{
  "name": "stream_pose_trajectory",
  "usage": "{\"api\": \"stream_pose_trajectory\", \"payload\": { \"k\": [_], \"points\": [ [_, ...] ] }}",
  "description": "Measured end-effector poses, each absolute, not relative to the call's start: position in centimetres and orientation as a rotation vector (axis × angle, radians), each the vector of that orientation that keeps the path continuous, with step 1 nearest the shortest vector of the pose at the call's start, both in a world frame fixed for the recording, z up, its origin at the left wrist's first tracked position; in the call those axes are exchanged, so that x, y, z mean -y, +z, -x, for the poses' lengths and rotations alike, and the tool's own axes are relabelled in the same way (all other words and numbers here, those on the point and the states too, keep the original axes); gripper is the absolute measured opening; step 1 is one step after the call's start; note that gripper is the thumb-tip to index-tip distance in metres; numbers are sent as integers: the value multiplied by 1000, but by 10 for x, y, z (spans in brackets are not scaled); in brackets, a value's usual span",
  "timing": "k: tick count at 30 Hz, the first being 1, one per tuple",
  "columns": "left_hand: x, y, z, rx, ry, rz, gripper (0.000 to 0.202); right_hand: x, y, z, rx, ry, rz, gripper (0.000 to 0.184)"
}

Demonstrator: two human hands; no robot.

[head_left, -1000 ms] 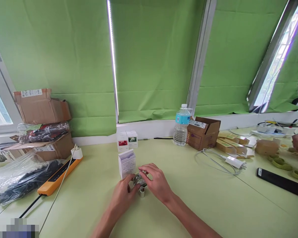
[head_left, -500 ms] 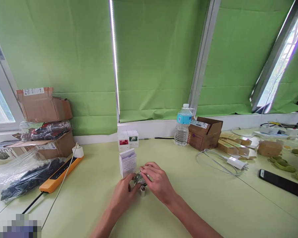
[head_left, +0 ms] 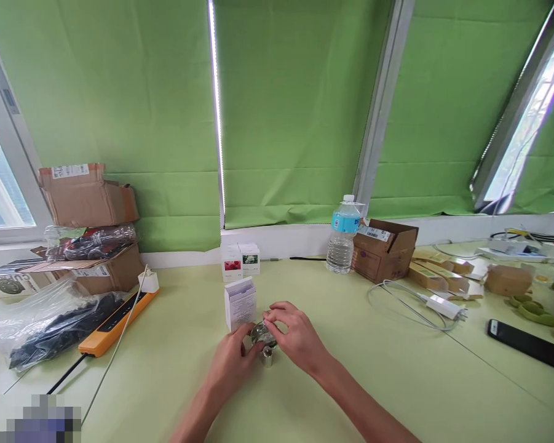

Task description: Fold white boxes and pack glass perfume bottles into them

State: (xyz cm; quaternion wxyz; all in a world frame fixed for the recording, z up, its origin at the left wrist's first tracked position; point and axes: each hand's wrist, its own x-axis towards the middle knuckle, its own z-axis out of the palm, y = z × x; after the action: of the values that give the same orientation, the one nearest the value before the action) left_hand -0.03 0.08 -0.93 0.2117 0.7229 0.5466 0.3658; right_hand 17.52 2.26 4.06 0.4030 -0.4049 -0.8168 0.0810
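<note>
Both of my hands meet over a small shiny round object [head_left: 261,333] low on the pale green table [head_left: 175,369]. My left hand [head_left: 233,362] curls around it from the near left. My right hand [head_left: 294,335] pinches its top from the right with fingers bent. A short silver cylinder [head_left: 267,355] stands on the table between my hands, just below the shiny object. An opened white box [head_left: 240,303] stands upright right behind my left hand's fingers.
Two small white boxes [head_left: 240,261] stand by the window sill. A water bottle [head_left: 342,236] and cardboard box [head_left: 383,249] sit to the right, with a white charger and cable [head_left: 436,304] and a black bar [head_left: 530,337]. Left: orange power strip [head_left: 117,322], plastic bag [head_left: 41,326], stacked cardboard boxes [head_left: 87,203].
My hands stay together on the shiny object with barely any shift. The view has panned slightly, and another person's hand at the far right edge is gone from view.
</note>
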Motion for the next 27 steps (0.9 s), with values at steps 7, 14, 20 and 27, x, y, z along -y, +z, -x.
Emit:
{"api": "stream_pose_trajectory", "payload": {
  "k": [7,14,20,27],
  "points": [
    [1,-3,-1,-1510,989,-1998,34,-15,47,-172,2222,-22,989,23],
    [4,2,0,-1512,962,-1996,34,-13,49,-171,2203,-40,1021,22],
    [2,0,0,-1481,986,-2013,30,-13,45,-171,2125,24,972,17],
    [1,-2,0,-1472,991,-2027,31,-14,42,-172,2069,0,928,18]
  ]
}}
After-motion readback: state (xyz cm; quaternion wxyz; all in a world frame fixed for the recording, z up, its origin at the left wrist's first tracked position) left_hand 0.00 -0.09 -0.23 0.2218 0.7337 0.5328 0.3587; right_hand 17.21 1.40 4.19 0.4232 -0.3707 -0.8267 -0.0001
